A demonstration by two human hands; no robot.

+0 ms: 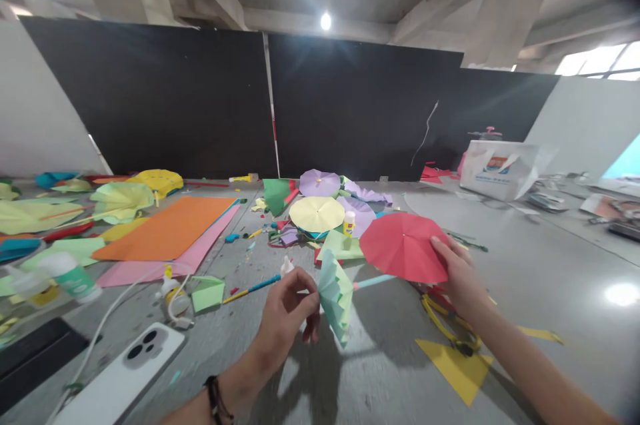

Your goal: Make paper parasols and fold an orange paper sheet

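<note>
My left hand [293, 308] pinches the crown of a small pale green paper umbrella [336, 298]. Its pleated canopy is tipped sideways, opening to the right. My right hand [457, 268] grips the right edge of a round red paper umbrella canopy [400, 248], creased from its centre. Between the two runs a thin pink and light-blue paper stick [375, 281]; its right end is hidden behind the red canopy, so I cannot tell what it is fixed to there. Most fingers of my right hand are hidden below the red paper.
Behind lie a cream paper disc [317, 213], a purple one [320, 182] and a glue stick [349, 223]. Orange paper [170, 228], a glue bottle [175, 295] and a white phone [123, 375] are at left. A yellow paper piece [457, 365] lies right; a white bag [500, 171] stands behind.
</note>
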